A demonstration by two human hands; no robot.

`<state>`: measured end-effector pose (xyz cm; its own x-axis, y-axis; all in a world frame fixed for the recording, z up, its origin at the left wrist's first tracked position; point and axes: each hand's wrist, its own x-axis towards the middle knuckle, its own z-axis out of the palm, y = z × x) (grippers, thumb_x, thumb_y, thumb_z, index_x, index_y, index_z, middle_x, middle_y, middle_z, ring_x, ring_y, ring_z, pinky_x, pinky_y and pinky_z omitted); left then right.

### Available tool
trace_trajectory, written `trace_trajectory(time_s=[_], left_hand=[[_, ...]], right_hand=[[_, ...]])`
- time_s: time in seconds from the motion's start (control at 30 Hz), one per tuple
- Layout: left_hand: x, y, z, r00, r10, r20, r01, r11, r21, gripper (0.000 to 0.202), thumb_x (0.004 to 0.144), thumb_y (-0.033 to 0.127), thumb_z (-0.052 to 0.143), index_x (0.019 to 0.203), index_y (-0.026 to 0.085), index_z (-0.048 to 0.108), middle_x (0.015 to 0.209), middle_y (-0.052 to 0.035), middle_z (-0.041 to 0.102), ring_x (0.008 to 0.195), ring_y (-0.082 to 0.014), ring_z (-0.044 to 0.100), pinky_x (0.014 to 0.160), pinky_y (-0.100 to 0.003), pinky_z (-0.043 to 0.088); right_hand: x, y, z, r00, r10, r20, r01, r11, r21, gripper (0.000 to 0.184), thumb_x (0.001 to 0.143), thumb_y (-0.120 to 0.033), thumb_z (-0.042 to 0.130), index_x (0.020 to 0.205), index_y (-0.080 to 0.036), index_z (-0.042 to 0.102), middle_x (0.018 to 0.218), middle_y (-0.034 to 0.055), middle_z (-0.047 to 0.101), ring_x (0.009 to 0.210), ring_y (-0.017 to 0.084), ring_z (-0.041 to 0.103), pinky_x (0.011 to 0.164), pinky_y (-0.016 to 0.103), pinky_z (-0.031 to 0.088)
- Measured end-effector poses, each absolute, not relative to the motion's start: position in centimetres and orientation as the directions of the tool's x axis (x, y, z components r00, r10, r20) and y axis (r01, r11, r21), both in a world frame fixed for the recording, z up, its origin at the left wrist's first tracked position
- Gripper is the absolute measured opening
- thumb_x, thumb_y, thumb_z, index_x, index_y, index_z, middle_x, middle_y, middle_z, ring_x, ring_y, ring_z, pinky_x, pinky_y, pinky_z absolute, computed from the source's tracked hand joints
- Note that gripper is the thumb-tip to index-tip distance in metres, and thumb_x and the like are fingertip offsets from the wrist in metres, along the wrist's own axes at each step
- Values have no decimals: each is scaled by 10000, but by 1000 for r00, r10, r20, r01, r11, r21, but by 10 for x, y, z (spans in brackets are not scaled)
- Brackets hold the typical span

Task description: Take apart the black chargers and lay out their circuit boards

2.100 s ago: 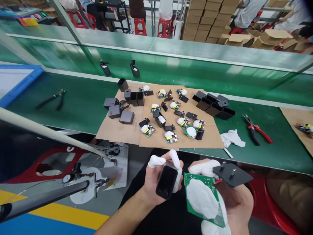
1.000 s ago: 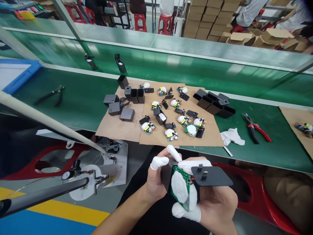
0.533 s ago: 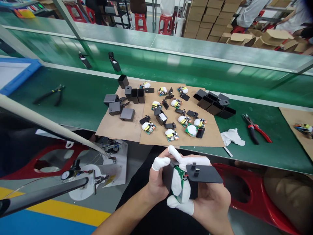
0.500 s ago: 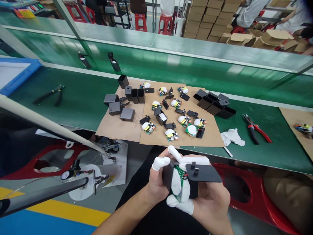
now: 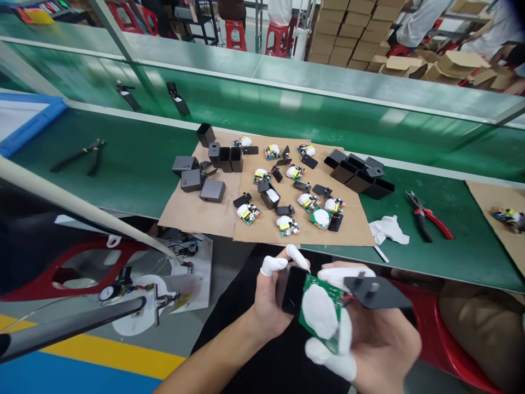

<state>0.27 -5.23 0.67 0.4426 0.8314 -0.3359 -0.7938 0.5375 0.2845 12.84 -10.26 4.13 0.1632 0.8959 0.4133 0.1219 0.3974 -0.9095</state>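
My left hand (image 5: 268, 306), white covers on its fingertips, is closed around a black plastic case (image 5: 293, 290) whose open end faces right. In my right hand (image 5: 375, 339), also with white finger covers, is a green circuit board (image 5: 322, 312) carrying a large white blob on its near face. The board's left edge is right at the mouth of the case; whether it touches cannot be made out. A black end cap (image 5: 379, 293) with two prongs hangs over my right hand, joined to the board by short red and black wires.
Brown cardboard (image 5: 266, 234) on the green bench holds several circuit boards (image 5: 288, 225) with caps, and black cases at left (image 5: 213, 191) and right (image 5: 360, 180). Red-handled pliers (image 5: 429, 216) and crumpled white tissue (image 5: 388, 229) lie right; black pliers (image 5: 77, 157) left. A metal pole (image 5: 74, 328) crosses the lower left.
The circuit board has come out of the case toward the right, and its white-blobbed face now shows more fully. My right hand and the cap moved right; my left hand moved slightly.
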Motion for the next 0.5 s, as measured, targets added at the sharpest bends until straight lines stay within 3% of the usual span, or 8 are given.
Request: trace_trajectory(time_s=[0.13, 0.3, 0.5], left_hand=[[1, -51, 9, 454, 825, -337, -774, 552, 310, 242, 783, 416, 701, 773, 177, 664, 746, 0, 601, 623, -126, 514, 629, -254, 424], [1, -54, 16, 465, 833, -301, -750, 551, 365, 263, 745, 441, 722, 779, 183, 694, 755, -16, 640, 742, -215, 631, 742, -346, 504], [2, -54, 18, 431, 845, -317, -752, 530, 391, 260, 725, 442, 738, 798, 194, 712, 754, -20, 684, 835, -269, 695, 833, -392, 523]], right_hand=[[134, -105, 48, 168, 904, 393, 79, 385, -920, 671, 736, -416, 1011, 1302, -178, 739, 1200, 121, 743, 1070, 312, 763, 920, 420, 693], [138, -109, 42, 71, 951, 300, 78, 294, -952, 711, 724, -344, 1025, 1353, -229, 713, 1236, 119, 738, 1129, 309, 728, 895, 408, 684], [133, -104, 45, 60, 920, 386, 188, 370, -910, 583, 808, -352, 967, 1319, -211, 724, 1233, 129, 703, 1106, 318, 736, 877, 449, 681]])
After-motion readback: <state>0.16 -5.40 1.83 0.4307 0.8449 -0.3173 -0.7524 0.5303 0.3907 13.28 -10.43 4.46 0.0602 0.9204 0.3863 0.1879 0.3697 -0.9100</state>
